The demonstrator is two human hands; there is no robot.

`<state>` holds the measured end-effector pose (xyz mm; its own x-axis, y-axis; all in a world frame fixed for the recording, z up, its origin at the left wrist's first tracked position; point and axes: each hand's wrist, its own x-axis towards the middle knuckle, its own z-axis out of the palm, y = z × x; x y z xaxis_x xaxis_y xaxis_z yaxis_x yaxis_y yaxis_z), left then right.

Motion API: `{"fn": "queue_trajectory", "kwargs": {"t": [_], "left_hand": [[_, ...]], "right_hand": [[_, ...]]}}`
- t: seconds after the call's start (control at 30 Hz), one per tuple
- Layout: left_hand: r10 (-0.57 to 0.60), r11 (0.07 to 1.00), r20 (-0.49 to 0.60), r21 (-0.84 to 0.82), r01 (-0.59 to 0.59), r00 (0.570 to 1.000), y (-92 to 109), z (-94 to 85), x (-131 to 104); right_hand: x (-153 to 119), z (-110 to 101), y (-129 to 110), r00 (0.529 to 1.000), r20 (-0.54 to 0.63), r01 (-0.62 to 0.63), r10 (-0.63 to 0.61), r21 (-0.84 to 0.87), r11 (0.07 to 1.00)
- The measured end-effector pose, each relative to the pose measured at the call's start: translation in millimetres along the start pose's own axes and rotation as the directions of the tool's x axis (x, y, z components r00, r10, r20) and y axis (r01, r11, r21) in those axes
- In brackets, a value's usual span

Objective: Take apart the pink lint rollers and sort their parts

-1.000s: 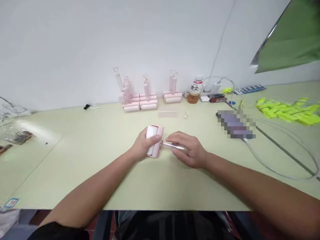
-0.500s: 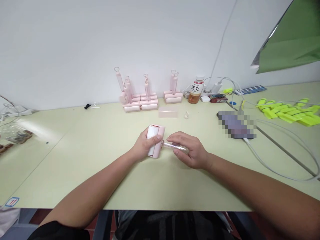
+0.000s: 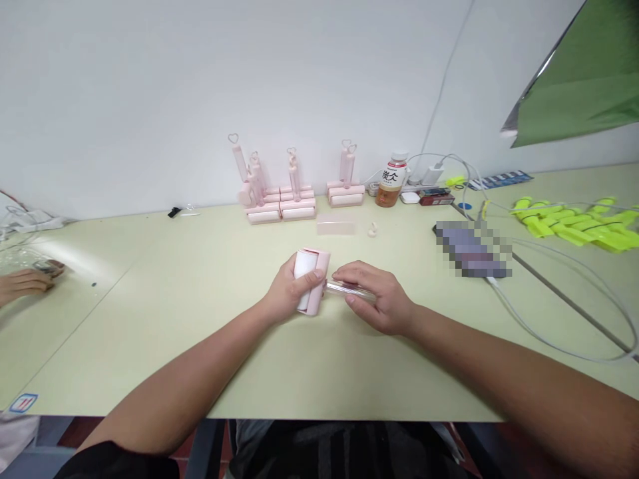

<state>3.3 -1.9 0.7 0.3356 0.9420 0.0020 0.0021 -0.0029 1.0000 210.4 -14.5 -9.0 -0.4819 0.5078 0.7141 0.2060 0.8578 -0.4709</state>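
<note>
Left hand [image 3: 287, 293] grips roller head [image 3: 310, 279]; right hand [image 3: 377, 299] pinches its clear handle [image 3: 344, 289].

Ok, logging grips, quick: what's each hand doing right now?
Left hand: closed around the pink lint roller head.
Right hand: fingers closed on the roller's clear handle.
</note>
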Motion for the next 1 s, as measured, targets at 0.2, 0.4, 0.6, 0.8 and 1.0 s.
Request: {"fn": "queue_trajectory", "kwargs": {"t": [0.2,0.4,0.6,0.8,1.0], "left_hand": [[0.235,0.933,-0.132,0.309,-0.185,0.963,-8,-1.1,-3],[0.261,0.921,-0.113,0.328,-0.212,0.959,-7,-1.8,-3],[0.250,0.929,-0.104,0.307,-0.208,0.963,-3,-4.9,-4],[0.225,0.944,-0.127,0.273,-0.184,0.966,-4,-10.0,1],[0.167,0.962,-0.146,0.240,-0.129,0.975,-1,-11.3,6]], "right_hand": [[-5,5,16,0.965,0.000,-0.263,0.263,0.006,0.965],[-6,7,20,0.931,0.034,-0.364,0.362,0.072,0.929],[-5,5,18,0.859,0.153,-0.509,0.488,0.166,0.845],[-1,2,17,0.827,0.176,-0.558,0.534,0.145,0.817],[3,1,19,0.836,0.184,-0.541,0.518,0.111,0.834]]}}
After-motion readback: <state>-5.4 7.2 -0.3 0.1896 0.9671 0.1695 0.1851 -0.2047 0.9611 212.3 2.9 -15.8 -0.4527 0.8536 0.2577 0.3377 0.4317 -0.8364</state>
